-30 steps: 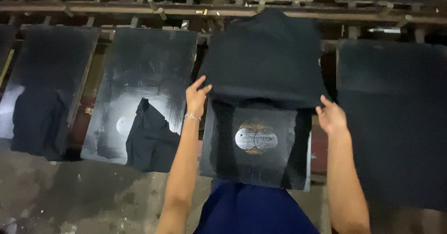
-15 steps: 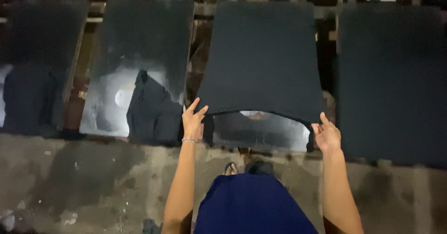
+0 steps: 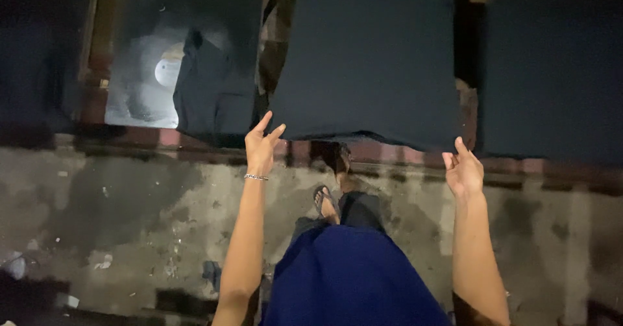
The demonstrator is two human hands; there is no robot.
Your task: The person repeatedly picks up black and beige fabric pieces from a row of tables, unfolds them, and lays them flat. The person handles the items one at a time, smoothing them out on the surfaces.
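A black cloth (image 3: 370,53) lies stretched flat over a board in front of me, its lower hem hanging at the board's near edge. My left hand (image 3: 262,147), with a thin bracelet on the wrist, pinches the hem at the cloth's lower left corner, index finger pointing up. At the lower right corner my right hand (image 3: 464,170) holds the hem. The board beneath is hidden by the cloth.
To the left, a dark board (image 3: 139,86) with a pale round spot carries a bunched dark garment (image 3: 207,86). Another cloth-covered board (image 3: 551,66) stands to the right. Below is stained concrete floor (image 3: 117,222), my sandalled foot (image 3: 324,203) and my blue garment (image 3: 350,280).
Both hands have drawn the cloth's hem down toward me over the board, covering its round marks. The view has tilted down to show more floor.
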